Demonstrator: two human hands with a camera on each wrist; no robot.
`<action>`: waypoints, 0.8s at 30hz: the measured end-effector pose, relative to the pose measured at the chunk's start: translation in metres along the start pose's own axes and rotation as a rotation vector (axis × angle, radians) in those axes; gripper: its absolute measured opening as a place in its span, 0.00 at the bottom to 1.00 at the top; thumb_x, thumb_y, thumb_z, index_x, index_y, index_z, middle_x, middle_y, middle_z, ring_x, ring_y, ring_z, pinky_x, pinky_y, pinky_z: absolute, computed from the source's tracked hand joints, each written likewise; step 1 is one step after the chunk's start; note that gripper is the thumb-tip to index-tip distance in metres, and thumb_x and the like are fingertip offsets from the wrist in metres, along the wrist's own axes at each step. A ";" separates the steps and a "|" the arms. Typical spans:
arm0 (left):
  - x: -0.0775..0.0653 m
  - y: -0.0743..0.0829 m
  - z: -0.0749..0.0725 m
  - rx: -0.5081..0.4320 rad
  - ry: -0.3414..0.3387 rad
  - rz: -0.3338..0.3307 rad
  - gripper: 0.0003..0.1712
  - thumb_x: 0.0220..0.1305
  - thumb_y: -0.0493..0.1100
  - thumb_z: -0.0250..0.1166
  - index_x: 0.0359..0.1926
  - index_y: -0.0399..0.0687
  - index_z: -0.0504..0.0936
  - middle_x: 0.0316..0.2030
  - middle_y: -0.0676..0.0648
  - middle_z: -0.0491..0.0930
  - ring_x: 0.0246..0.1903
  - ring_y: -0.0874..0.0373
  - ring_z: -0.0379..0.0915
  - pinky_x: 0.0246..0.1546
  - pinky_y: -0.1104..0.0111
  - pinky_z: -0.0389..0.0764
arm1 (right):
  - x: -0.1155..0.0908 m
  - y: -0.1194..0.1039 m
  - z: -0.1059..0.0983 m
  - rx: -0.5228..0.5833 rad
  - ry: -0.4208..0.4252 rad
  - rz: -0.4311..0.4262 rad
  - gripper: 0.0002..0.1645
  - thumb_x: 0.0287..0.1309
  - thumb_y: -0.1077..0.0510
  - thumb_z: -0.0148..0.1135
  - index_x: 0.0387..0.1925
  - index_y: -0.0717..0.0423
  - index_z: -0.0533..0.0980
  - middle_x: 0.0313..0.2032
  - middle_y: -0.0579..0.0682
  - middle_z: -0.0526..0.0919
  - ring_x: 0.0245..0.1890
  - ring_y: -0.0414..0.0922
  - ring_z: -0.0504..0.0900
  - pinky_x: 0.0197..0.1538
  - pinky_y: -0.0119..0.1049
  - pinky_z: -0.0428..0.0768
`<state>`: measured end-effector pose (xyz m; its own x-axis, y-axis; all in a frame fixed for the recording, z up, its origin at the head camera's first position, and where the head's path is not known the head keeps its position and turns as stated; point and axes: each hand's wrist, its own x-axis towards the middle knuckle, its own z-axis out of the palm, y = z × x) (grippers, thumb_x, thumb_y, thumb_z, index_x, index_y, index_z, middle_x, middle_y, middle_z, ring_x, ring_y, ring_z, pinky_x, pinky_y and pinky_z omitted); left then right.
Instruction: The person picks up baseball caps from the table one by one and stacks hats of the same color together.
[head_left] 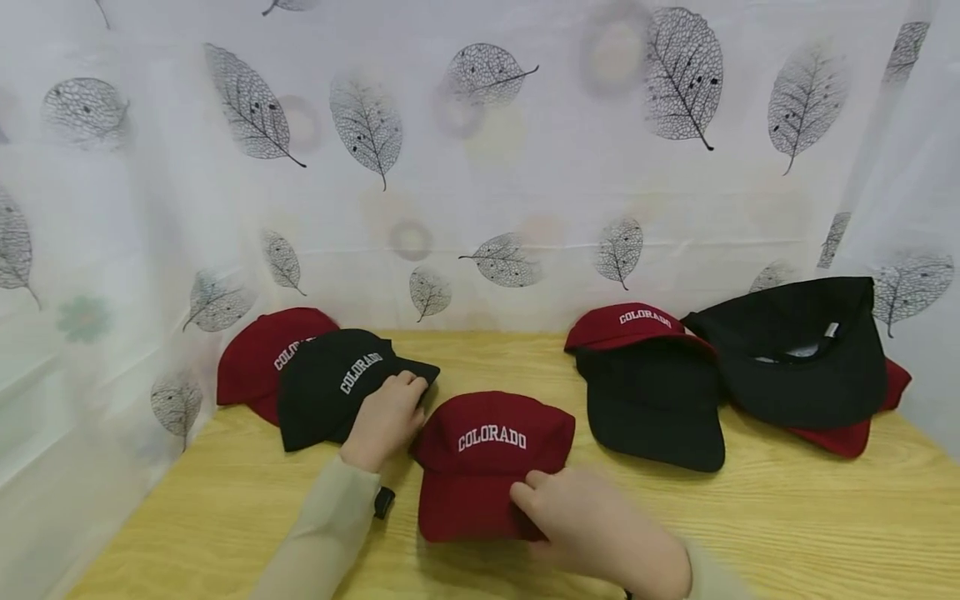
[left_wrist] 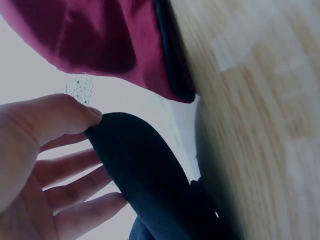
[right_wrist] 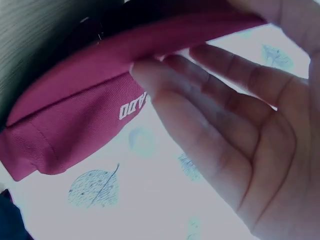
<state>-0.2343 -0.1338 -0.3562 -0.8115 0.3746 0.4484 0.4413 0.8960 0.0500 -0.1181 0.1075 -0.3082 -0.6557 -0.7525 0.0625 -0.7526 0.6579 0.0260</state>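
Note:
My left hand pinches the brim of a black cap lettered COLORADO; the thumb and fingers on the brim show in the left wrist view. That cap overlaps a red cap at the left. My right hand grips the brim of another red COLORADO cap at the table's middle, its front facing me. In the right wrist view the fingers lie against this brim, with the thumb on the opposite side.
On the right, a red cap rests over a black cap. Beside them a black cap lies with its inside showing, on top of a red cap. A leaf-print curtain hangs behind the wooden table.

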 end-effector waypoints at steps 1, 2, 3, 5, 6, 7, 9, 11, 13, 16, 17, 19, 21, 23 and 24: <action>0.000 -0.001 0.000 0.000 -0.018 -0.009 0.10 0.46 0.35 0.64 0.33 0.41 0.76 0.33 0.44 0.74 0.32 0.49 0.70 0.27 0.58 0.74 | 0.000 -0.003 0.000 0.010 -0.013 -0.003 0.18 0.36 0.49 0.69 0.26 0.49 0.69 0.20 0.41 0.68 0.16 0.36 0.66 0.21 0.28 0.67; 0.000 -0.002 0.000 -0.002 -0.035 -0.015 0.11 0.46 0.35 0.65 0.34 0.41 0.77 0.33 0.44 0.74 0.32 0.49 0.70 0.27 0.58 0.74 | 0.000 -0.005 0.000 0.020 -0.022 -0.010 0.18 0.36 0.49 0.70 0.27 0.48 0.69 0.20 0.40 0.68 0.16 0.35 0.65 0.21 0.27 0.67; 0.000 -0.003 0.000 -0.004 -0.053 -0.019 0.11 0.46 0.36 0.65 0.34 0.41 0.77 0.33 0.44 0.74 0.33 0.49 0.70 0.28 0.58 0.74 | -0.001 -0.007 0.001 0.036 -0.032 -0.015 0.19 0.35 0.48 0.70 0.27 0.48 0.70 0.21 0.40 0.68 0.16 0.35 0.65 0.21 0.27 0.67; 0.001 -0.005 0.000 -0.011 -0.092 -0.028 0.11 0.47 0.36 0.65 0.35 0.42 0.77 0.34 0.45 0.74 0.33 0.49 0.70 0.29 0.58 0.74 | -0.001 -0.010 0.002 0.066 -0.071 -0.010 0.20 0.35 0.47 0.70 0.29 0.46 0.70 0.21 0.38 0.68 0.16 0.34 0.64 0.23 0.26 0.68; 0.001 -0.005 0.000 -0.016 -0.111 -0.032 0.11 0.47 0.37 0.65 0.36 0.42 0.77 0.34 0.45 0.74 0.34 0.50 0.70 0.29 0.59 0.74 | -0.001 -0.011 0.003 0.084 -0.089 -0.004 0.21 0.34 0.46 0.71 0.30 0.46 0.70 0.21 0.38 0.68 0.17 0.34 0.64 0.24 0.26 0.69; 0.001 -0.005 0.001 -0.018 -0.130 -0.036 0.11 0.48 0.37 0.65 0.36 0.43 0.77 0.34 0.45 0.74 0.34 0.50 0.71 0.30 0.59 0.74 | 0.000 -0.011 0.005 0.099 -0.109 -0.001 0.22 0.34 0.45 0.71 0.31 0.45 0.70 0.22 0.38 0.68 0.17 0.34 0.65 0.25 0.27 0.70; 0.001 -0.006 0.001 -0.029 -0.156 -0.039 0.11 0.48 0.37 0.65 0.36 0.43 0.77 0.35 0.45 0.74 0.34 0.50 0.71 0.30 0.60 0.74 | 0.001 -0.012 0.008 0.115 -0.137 0.004 0.24 0.34 0.43 0.71 0.32 0.45 0.69 0.22 0.38 0.68 0.19 0.33 0.65 0.26 0.27 0.70; 0.002 -0.005 0.001 -0.037 -0.174 -0.040 0.11 0.49 0.37 0.65 0.37 0.44 0.77 0.35 0.46 0.74 0.34 0.51 0.71 0.30 0.60 0.74 | 0.002 -0.012 0.011 0.123 -0.157 0.006 0.25 0.34 0.42 0.71 0.32 0.44 0.69 0.22 0.38 0.69 0.19 0.33 0.66 0.27 0.28 0.71; 0.003 -0.004 0.000 -0.051 -0.186 -0.037 0.11 0.49 0.38 0.65 0.36 0.44 0.77 0.34 0.46 0.74 0.33 0.52 0.71 0.30 0.61 0.73 | 0.003 -0.013 0.013 0.126 -0.175 0.009 0.25 0.34 0.40 0.70 0.33 0.44 0.69 0.23 0.38 0.69 0.19 0.33 0.66 0.27 0.28 0.71; 0.003 -0.002 0.000 -0.090 -0.199 -0.032 0.07 0.52 0.38 0.63 0.34 0.45 0.77 0.31 0.48 0.74 0.31 0.54 0.71 0.30 0.62 0.72 | 0.003 -0.013 0.016 0.129 -0.190 0.011 0.25 0.34 0.38 0.69 0.32 0.44 0.70 0.22 0.37 0.68 0.19 0.33 0.65 0.27 0.28 0.71; 0.004 -0.001 0.000 -0.107 -0.201 -0.028 0.05 0.53 0.38 0.62 0.33 0.45 0.77 0.30 0.49 0.74 0.30 0.55 0.71 0.31 0.62 0.72 | 0.003 -0.013 0.017 0.125 -0.192 0.011 0.25 0.34 0.38 0.69 0.32 0.43 0.70 0.22 0.37 0.68 0.19 0.33 0.65 0.27 0.28 0.71; 0.005 0.000 0.001 -0.152 -0.200 -0.024 0.03 0.55 0.38 0.60 0.32 0.45 0.77 0.29 0.50 0.74 0.30 0.56 0.71 0.31 0.62 0.72 | 0.004 -0.014 0.019 0.118 -0.195 0.014 0.25 0.34 0.37 0.69 0.32 0.43 0.70 0.22 0.37 0.68 0.19 0.34 0.65 0.27 0.28 0.71; 0.006 0.000 0.001 -0.214 -0.196 -0.015 0.03 0.56 0.37 0.58 0.32 0.45 0.78 0.29 0.50 0.75 0.30 0.56 0.72 0.33 0.63 0.72 | 0.004 -0.014 0.020 0.125 -0.202 0.017 0.25 0.34 0.37 0.68 0.32 0.43 0.70 0.22 0.38 0.69 0.19 0.34 0.65 0.27 0.28 0.71; 0.006 0.001 0.001 -0.278 -0.189 -0.001 0.05 0.58 0.35 0.57 0.33 0.43 0.79 0.30 0.49 0.76 0.31 0.57 0.72 0.34 0.63 0.73 | 0.005 -0.015 0.022 0.130 -0.213 0.023 0.25 0.34 0.37 0.68 0.32 0.44 0.71 0.22 0.38 0.69 0.20 0.34 0.66 0.28 0.28 0.72; 0.007 0.001 0.001 -0.306 -0.187 0.008 0.05 0.58 0.35 0.56 0.33 0.43 0.79 0.30 0.49 0.77 0.31 0.57 0.72 0.35 0.63 0.73 | 0.006 -0.015 0.022 0.136 -0.222 0.026 0.25 0.35 0.37 0.68 0.32 0.44 0.71 0.22 0.38 0.69 0.20 0.34 0.66 0.28 0.28 0.72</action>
<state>-0.2398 -0.1305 -0.3542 -0.8512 0.4439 0.2802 0.5192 0.7906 0.3248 -0.1119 0.0928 -0.3304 -0.6610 -0.7331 -0.1599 -0.7264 0.6786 -0.1085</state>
